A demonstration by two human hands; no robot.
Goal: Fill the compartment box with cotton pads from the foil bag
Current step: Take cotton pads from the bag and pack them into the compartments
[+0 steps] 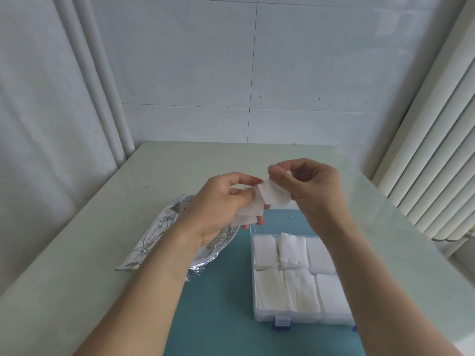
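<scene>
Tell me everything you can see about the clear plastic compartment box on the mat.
The compartment box is clear, colourless plastic, rectangular, with blue latches on its near edge. It lies flat and open on the teal mat, right of the foil bag. Thin dividers split it into compartments; six in two rows of three are visible, each holding white cotton pads, and the middle far stack sits higher. The right forearm covers its right side. Neither hand touches it.

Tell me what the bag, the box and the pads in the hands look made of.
Foil bag: seems metallised film, shiny and crinkled silver inside. Compartment box: looks like clear plastic, see-through walls, blue latches. Cotton pads, held by left hand and right hand: soft matte white, likely cotton.
</scene>
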